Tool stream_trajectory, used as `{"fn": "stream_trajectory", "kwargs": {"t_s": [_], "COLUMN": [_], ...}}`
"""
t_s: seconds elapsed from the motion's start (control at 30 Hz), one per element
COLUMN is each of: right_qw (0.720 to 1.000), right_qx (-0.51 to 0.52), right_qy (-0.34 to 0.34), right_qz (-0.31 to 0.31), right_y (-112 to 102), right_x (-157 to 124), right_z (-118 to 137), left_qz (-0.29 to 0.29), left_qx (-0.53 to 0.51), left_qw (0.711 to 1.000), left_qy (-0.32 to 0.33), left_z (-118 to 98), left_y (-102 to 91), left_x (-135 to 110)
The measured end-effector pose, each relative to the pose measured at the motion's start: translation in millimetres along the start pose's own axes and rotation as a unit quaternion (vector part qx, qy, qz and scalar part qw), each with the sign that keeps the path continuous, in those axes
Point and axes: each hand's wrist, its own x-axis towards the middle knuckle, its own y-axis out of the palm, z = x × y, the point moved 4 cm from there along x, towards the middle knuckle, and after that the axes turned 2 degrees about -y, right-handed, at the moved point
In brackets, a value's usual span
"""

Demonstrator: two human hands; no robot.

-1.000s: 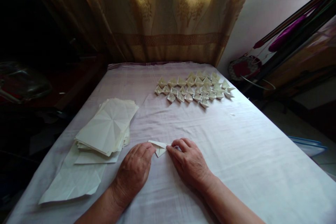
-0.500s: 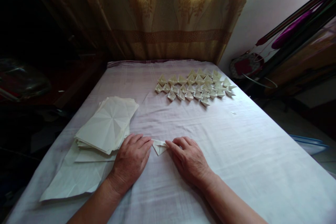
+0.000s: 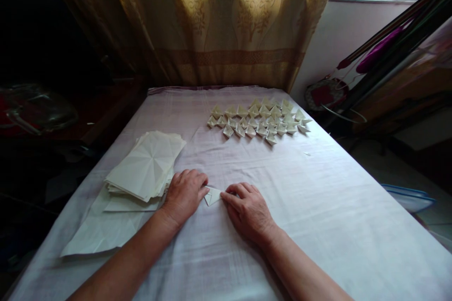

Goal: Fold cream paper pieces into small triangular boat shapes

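Observation:
Between my hands, low over the cloth, is a small folded paper [image 3: 213,195] with a triangular point facing me. My left hand [image 3: 186,191] is closed at its left corner, thumb and fingers pinched there. The right corner sits under the fingertips of my right hand [image 3: 249,207], whose fingers are curled together. Both hands rest near the cloth, and the paper's ends are partly hidden by the fingers. Just left of my left hand lies a stack of creased paper sheets [image 3: 143,167], with larger sheets [image 3: 102,230] spread beneath it.
Several folded paper boats [image 3: 259,120] stand in rows at the far right of the cloth-covered table [image 3: 310,225]. A tiny paper scrap [image 3: 307,154] lies nearer. Behind the table hangs a gold curtain [image 3: 219,23]. A round bag [image 3: 326,94] and blue-edged plastic [image 3: 407,197] are off the right side.
My left hand has shifted up and its fingers have curled in more at the paper's left corner. The paper is slightly tilted. The whole view has moved a little.

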Motion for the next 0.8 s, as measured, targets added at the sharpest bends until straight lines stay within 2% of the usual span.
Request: {"fn": "stream_trajectory", "kwargs": {"t_s": [0.13, 0.4, 0.57, 0.7, 0.8], "right_qw": [0.998, 0.993, 0.992, 0.992, 0.988], "right_qx": [0.052, 0.085, 0.073, 0.073, 0.112], "right_qy": [0.013, 0.079, 0.099, 0.1, 0.09], "right_qz": [-0.029, -0.019, -0.017, -0.031, -0.051], "right_y": [-2, 9, 11, 13, 16], "right_x": [-2, 1, 2, 2, 1], "right_z": [-4, -17, -18, -19, -21], "left_qz": [0.089, 0.153, 0.147, 0.109, 0.074], "left_qx": [0.0, 0.005, 0.001, -0.009, -0.021], "left_qw": [0.996, 0.987, 0.987, 0.991, 0.994], "left_qy": [0.003, 0.039, 0.058, 0.071, 0.078], "left_z": [-2, -6, -8, -10, -10], "left_y": [-6.3, -11.7, -10.5, -10.7, -10.7], "left_x": [9, 20, 16, 8, 2]}}
